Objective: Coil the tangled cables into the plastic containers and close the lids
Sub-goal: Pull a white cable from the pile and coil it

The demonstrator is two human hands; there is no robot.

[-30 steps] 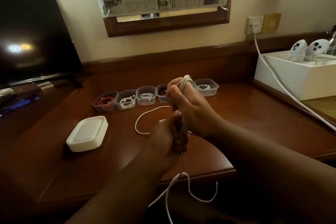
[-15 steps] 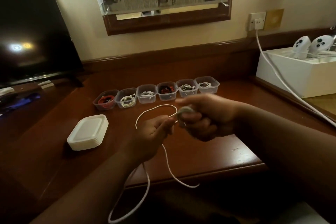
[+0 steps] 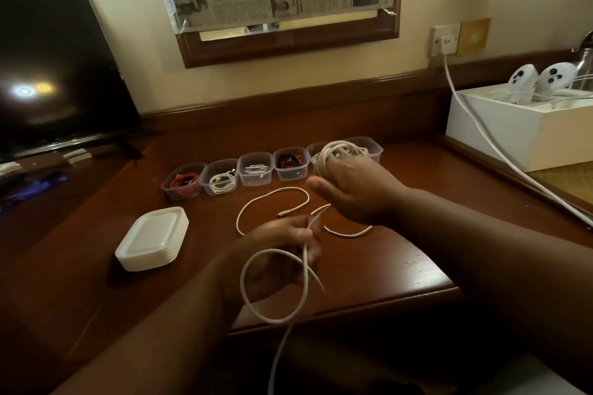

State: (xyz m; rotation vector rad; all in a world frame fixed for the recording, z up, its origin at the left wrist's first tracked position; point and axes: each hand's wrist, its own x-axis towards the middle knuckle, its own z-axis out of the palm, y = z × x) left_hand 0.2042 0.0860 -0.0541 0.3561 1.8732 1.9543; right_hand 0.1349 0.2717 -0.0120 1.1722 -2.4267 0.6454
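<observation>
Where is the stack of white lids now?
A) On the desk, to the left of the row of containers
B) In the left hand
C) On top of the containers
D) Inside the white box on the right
A: the stack of white lids lies on the desk, left of and nearer than the row of containers, with neither hand touching it.

six clear containers (image 3: pixel 255 169), one lid stack (image 3: pixel 153 237), two hands (image 3: pixel 354 191)

We see the right hand (image 3: pixel 356 189) with a white cable (image 3: pixel 276 285) looped round its fingers, above a row of clear containers (image 3: pixel 256 170) on the wooden surface (image 3: pixel 401 253). The left hand (image 3: pixel 288 244) pinches the cable's slack. A stack of white lids (image 3: pixel 154 237) sits to the left.
</observation>
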